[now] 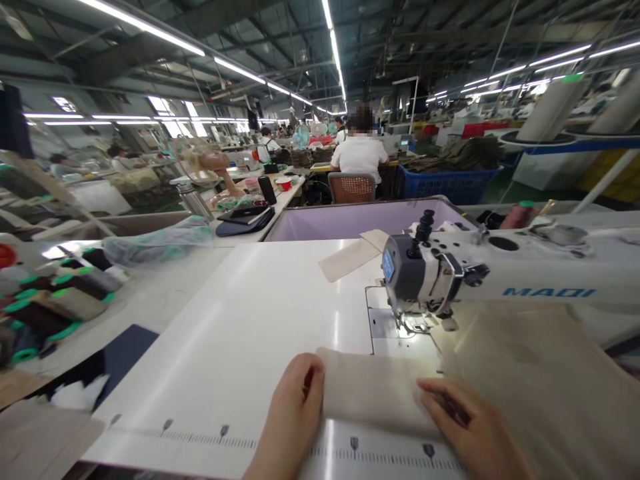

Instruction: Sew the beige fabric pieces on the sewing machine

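A beige fabric piece (373, 390) lies across the front of the white sewing table, just before the sewing machine's needle area (417, 323). My left hand (300, 393) pinches its left edge, thumb and fingers closed. At its right edge my right hand (465, 417) grips the cloth between thumb and fingertips, partly hiding that end. The sewing machine head (423, 270) stands behind the fabric, its small lamp lit over the needle plate. Another beige strip (347, 259) rests on the table behind and left of the machine head.
A large beige cloth (540, 373) spreads beneath the machine arm at right. Several thread spools (55, 307) stand at left near dark fabric (127, 353). A lilac-lined bin (350, 220) sits beyond the table; past it a person (359, 157) sits beside a blue crate (447, 183).
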Action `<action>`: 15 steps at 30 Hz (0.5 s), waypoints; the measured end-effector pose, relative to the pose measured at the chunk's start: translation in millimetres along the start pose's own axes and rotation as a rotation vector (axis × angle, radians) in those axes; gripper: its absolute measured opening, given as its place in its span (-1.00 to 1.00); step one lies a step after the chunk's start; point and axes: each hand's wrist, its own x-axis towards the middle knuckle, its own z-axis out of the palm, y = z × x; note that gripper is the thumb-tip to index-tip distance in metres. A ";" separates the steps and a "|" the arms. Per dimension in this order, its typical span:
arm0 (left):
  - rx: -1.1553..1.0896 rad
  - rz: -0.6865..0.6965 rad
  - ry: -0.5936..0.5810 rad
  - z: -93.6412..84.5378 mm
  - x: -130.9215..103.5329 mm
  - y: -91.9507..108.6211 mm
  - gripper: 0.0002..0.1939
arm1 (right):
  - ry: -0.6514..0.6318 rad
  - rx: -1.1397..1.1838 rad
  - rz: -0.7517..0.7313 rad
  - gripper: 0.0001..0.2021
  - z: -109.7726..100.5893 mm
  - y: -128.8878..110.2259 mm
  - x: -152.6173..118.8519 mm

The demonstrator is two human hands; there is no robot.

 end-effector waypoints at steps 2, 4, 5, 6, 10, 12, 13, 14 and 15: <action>0.027 0.040 -0.032 -2.2 -0.1 2.3 -0.74 | 0.016 -0.001 -0.001 -0.69 -0.1 -1.8 -0.5; 0.042 0.048 -0.052 -3.0 -1.2 3.4 -0.70 | -0.001 -0.012 -0.008 -0.69 -1.4 -1.7 -0.1; 0.048 0.043 -0.054 -3.1 -2.0 3.6 -0.69 | -0.020 -0.018 -0.014 -0.70 -2.3 -0.9 0.2; 0.054 0.036 -0.054 -3.0 -3.0 3.5 -0.68 | -0.035 -0.023 -0.019 -0.70 -3.3 0.4 0.5; 0.064 -0.003 -0.062 -3.8 -5.5 2.5 -0.69 | -0.048 -0.032 -0.019 -0.71 -5.4 5.0 0.8; 0.063 -0.017 -0.072 -5.2 -5.1 2.1 -0.70 | -0.028 -0.029 -0.019 -0.70 -5.3 5.4 0.3; 0.063 -0.023 -0.075 -5.9 -4.7 1.9 -0.71 | -0.020 -0.028 -0.018 -0.70 -5.2 5.2 0.1; 0.062 -0.027 -0.075 -6.6 -4.2 1.8 -0.71 | -0.014 -0.029 -0.017 -0.71 -5.2 4.7 -0.1; 0.059 -0.029 -0.073 -7.2 -3.7 1.7 -0.71 | -0.013 -0.030 -0.014 -0.72 -5.2 4.1 -0.1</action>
